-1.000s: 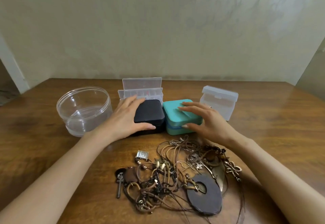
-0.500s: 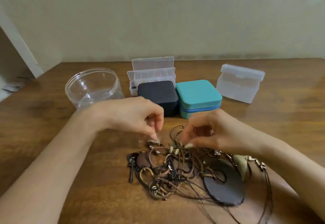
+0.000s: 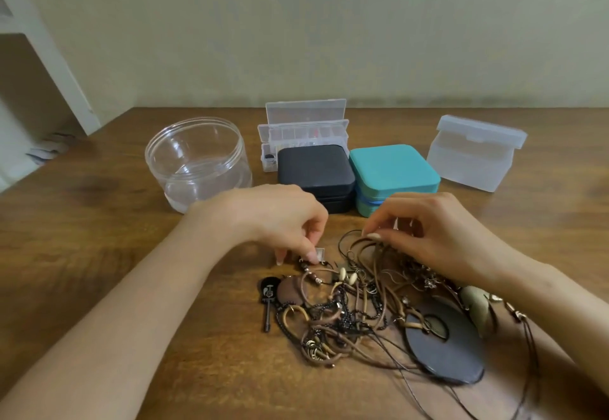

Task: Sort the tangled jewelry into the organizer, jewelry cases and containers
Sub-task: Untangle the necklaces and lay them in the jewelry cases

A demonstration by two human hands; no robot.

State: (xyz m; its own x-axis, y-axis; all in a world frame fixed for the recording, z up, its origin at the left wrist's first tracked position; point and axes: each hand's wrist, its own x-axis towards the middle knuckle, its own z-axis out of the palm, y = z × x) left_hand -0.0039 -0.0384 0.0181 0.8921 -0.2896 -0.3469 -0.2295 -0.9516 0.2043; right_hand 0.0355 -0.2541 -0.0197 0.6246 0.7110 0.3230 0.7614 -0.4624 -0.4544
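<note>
Head view. Shows the tangled jewelry (image 3: 362, 311) heaped on the wooden table (image 3: 99, 222), on the near side and well apart from most of the holders behind it. Finds the left hand (image 3: 280, 218) curled, thumb and forefinger pinching a small silver square charm (image 3: 320, 252) at the heap's far left edge. Finds the right hand (image 3: 438, 231) curled likewise, fingertips pinching a bundle of brown cords (image 3: 365, 248) at the heap's far side; cannot tell the number of strands caught.

Behind the hands, from left to right:
- a round clear container (image 3: 197, 162) without a lid
- a compartmented organizer (image 3: 304, 129) with lid raised
- a black case (image 3: 314, 165) and a teal case (image 3: 393, 169) side by side, lids down
- a frosted box (image 3: 474, 156) off to the right, lid on

Looks like a first separation, with no piece visibly sorted as yet. To do it well:
- Pin the cords low and steady with the right hand.
- Draw the charm away slowly with the left, close to the wood.
- Stop at the first snag rather than tug.
- Trace any strand tied to the charm back into the knot before pulling further.
- Watch the beaded strands and pale shell pieces just beside the pinch, likely to drag along.
- Leave the large dark disc pendant (image 3: 445, 347) lying as an anchor.
- Once free, pick a holder already open, organizer or round container, sparing a hand from lifting a case lid.
</note>
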